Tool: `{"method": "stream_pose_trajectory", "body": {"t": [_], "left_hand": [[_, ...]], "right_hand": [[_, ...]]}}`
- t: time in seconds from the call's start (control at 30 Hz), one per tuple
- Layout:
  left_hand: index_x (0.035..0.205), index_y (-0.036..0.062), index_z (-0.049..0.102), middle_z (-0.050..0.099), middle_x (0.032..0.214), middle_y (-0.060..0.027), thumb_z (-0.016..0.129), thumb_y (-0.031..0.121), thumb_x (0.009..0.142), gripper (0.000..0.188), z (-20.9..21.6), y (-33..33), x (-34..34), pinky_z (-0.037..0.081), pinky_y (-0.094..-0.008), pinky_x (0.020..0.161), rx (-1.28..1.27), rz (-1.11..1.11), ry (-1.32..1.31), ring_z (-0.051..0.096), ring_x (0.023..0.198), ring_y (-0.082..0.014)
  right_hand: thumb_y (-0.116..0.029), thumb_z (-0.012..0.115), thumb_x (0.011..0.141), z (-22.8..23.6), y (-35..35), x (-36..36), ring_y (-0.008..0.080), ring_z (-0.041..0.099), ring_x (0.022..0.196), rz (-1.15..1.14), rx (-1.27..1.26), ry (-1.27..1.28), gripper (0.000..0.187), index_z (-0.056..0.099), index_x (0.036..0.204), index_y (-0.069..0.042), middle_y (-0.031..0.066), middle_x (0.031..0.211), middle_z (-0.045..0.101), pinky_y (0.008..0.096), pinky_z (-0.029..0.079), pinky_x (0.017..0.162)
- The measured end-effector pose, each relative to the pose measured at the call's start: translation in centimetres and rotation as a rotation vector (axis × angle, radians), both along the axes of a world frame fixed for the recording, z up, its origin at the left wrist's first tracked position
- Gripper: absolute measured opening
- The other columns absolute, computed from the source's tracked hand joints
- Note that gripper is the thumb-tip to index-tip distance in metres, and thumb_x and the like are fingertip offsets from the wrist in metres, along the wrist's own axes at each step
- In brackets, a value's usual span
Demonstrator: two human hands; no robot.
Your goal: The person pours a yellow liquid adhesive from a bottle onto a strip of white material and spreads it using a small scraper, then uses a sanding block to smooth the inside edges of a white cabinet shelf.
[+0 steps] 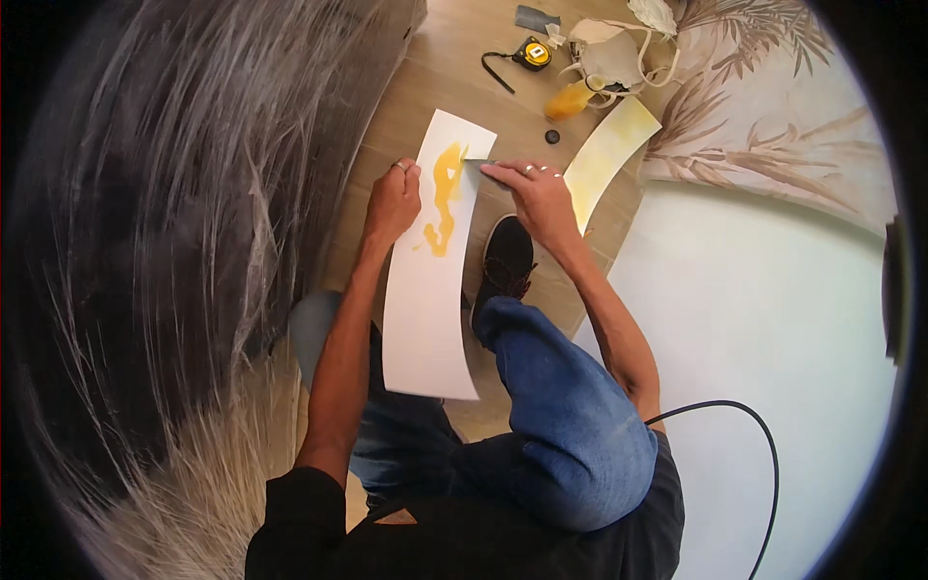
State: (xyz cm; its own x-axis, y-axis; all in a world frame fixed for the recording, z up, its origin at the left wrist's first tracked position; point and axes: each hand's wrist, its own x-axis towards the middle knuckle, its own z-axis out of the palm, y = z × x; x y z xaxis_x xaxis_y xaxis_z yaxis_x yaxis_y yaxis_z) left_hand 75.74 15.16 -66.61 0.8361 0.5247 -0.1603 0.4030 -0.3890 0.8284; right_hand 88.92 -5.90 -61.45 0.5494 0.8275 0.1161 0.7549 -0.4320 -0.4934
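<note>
Our left hand [394, 203] pinches the left edge of the white strip [425, 329], which is between our two hands; our right hand [543, 205] holds a dark scraper [481, 162] at the yellow paste [446, 184]. If the left pinch slips, the strip may tilt and the paste could smear our jeans [580, 416].

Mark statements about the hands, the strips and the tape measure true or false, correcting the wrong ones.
1. The left hand holds the left edge of the white strip. True.
2. The right hand holds the tape measure. False: it holds a thin tool; the tape measure lies on the floor.
3. Yellow covers the whole white strip. False: the yellow smear covers only part.
4. A yellow-tinted strip lies right of the white one. True.
</note>
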Motion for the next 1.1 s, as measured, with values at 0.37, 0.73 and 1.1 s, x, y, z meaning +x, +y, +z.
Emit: {"method": "stream_pose_trajectory", "body": {"t": [0.37,0.73,1.1], "left_hand": [[0.104,-0.0041,0.063,0.066,0.094,-0.0261,0.048,0.022,0.099,0.031,1.4,-0.1,0.6,0.049,-0.0418,0.079,-0.021,-0.028,-0.05,0.065,0.091,-0.0405],[0.106,-0.0033,0.062,0.067,0.088,-0.0205,0.05,0.024,0.1,0.03,1.6,2.7,0.1,0.049,-0.0381,0.075,-0.115,-0.215,0.025,0.064,0.078,-0.0292],[0.1,0.0014,0.062,0.059,0.08,0.0004,0.046,0.027,0.104,0.03,8.2,3.2,-0.3,0.045,-0.0253,0.063,-0.526,-0.23,0.087,0.053,0.071,-0.0051]], "right_hand": [[0.001,0.06,0.082,0.8,1.4,0.1,0.0272,0.064,0.097,-0.051,0.034,-0.061,0.042,0.069,0.118,-0.02,0.0049,0.108,0.069,0.0392,0.05,0.08],[0.0,0.057,0.088,8.0,-0.2,3.8,0.0298,0.062,0.092,0.162,0.126,0.213,0.038,0.068,0.119,-0.019,0.0069,0.107,0.069,0.0402,0.048,0.082],[0.005,0.055,0.078,10.4,1.1,7.4,0.0237,0.059,0.113,0.471,0.008,-0.212,0.049,0.072,0.116,-0.023,-0.0014,0.117,0.068,0.044,0.041,0.102]]}}
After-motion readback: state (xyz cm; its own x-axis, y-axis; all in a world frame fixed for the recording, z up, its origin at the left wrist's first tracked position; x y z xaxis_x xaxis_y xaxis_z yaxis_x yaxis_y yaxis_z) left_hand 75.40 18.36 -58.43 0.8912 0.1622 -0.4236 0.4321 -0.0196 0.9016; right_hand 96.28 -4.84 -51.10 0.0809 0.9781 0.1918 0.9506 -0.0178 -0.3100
